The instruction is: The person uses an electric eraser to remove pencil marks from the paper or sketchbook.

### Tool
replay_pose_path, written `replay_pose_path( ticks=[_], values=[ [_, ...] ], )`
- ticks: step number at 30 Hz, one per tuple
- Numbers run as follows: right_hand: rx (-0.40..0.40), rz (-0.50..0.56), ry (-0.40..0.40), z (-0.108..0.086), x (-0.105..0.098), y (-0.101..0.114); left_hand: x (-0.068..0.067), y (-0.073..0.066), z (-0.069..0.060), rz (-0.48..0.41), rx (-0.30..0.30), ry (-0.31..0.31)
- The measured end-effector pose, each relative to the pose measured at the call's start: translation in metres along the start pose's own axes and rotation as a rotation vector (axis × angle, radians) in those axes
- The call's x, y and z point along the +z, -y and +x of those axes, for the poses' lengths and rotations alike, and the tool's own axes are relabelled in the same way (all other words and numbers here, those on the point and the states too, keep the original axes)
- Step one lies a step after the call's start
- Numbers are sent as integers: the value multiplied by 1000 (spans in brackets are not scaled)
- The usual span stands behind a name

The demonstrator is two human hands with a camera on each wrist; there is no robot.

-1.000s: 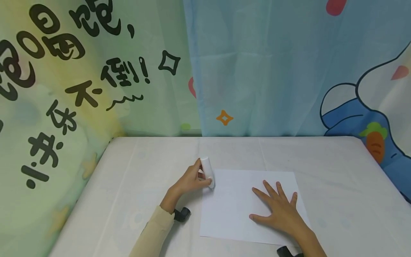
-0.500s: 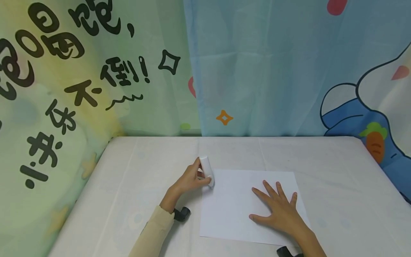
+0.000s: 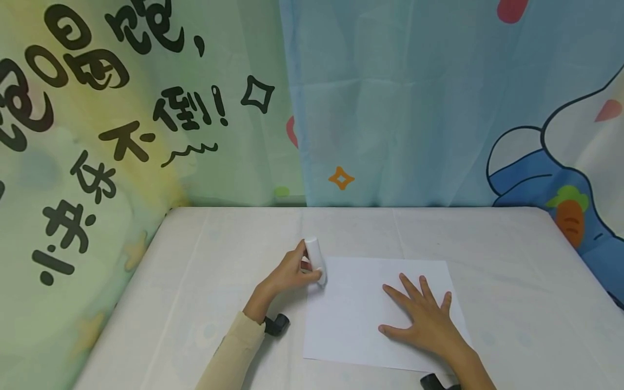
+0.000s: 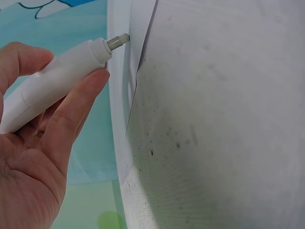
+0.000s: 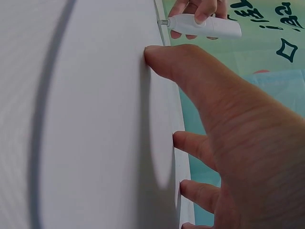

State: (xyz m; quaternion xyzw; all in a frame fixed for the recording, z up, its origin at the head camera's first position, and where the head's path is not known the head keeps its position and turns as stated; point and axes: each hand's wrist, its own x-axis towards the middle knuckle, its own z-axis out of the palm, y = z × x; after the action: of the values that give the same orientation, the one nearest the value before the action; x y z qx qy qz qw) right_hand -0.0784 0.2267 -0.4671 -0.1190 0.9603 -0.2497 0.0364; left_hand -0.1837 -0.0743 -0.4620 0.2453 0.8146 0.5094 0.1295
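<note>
My left hand (image 3: 285, 273) holds a white electric eraser (image 3: 314, 259) between thumb and fingers, tilted over the upper left corner of a sheet of white paper (image 3: 356, 314). In the left wrist view the metal collet (image 4: 115, 43) and pale tip of the eraser point at the sheet; whether the tip touches it I cannot tell. With fingers spread, my right hand (image 3: 426, 322) rests on the right part of the paper. In the right wrist view its thumb (image 5: 171, 59) and fingertips meet the sheet, and the eraser shows beyond them.
A white cloth covers the table (image 3: 234, 244) under the paper. Behind it hangs a printed curtain (image 3: 390, 108) with lettering and cartoon shapes. A black wrist device (image 3: 277, 325) is strapped to my left wrist, and another (image 3: 433, 382) to my right.
</note>
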Motion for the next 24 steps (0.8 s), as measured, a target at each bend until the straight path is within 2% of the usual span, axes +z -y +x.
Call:
replay_pose_path(
  ticks=[11,24],
  values=[
    [7,-9,2,0,0,1,0,-3,-2,15,-26,8],
    [9,-13,0,0,2,-1,-1,-1,-2,2,-4,6]
  ],
)
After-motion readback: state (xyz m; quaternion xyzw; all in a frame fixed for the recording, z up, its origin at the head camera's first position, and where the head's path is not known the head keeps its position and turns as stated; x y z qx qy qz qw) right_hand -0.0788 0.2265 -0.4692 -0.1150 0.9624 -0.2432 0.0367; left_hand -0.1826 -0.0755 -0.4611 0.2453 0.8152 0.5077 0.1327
